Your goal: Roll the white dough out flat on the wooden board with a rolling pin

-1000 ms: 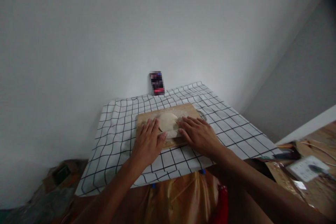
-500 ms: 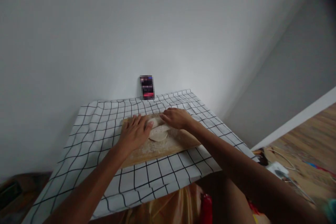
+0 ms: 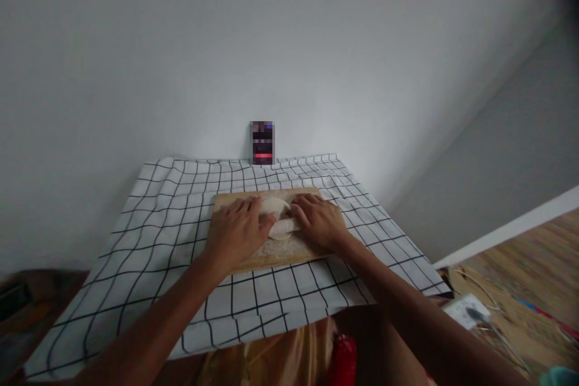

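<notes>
A pale, floury rolling pin (image 3: pixel 283 228) lies across a round, flat sheet of dough (image 3: pixel 274 205). Beneath both is a wooden board (image 3: pixel 278 251) dusted with flour. My left hand (image 3: pixel 239 228) covers the pin's left end, palm down, fingers stretched forward and thumb along the pin. On the other end, my right hand (image 3: pixel 320 220) is curved over the pin with its fingers bent. Both ends of the pin are hidden under the hands. Dough shows on the far side of the pin and a little on the near side.
The board rests on a table with a white, black-checked cloth (image 3: pixel 176 253). A phone-like screen (image 3: pixel 263 143), pixelated, leans on the wall behind. At lower right, a white power strip (image 3: pixel 465 310) with cables lies beyond the table's edge.
The rolling pin has come nearer to me across the dough, and more dough shows behind it. My right hand has moved closer and turned flatter. The view has shifted slightly.
</notes>
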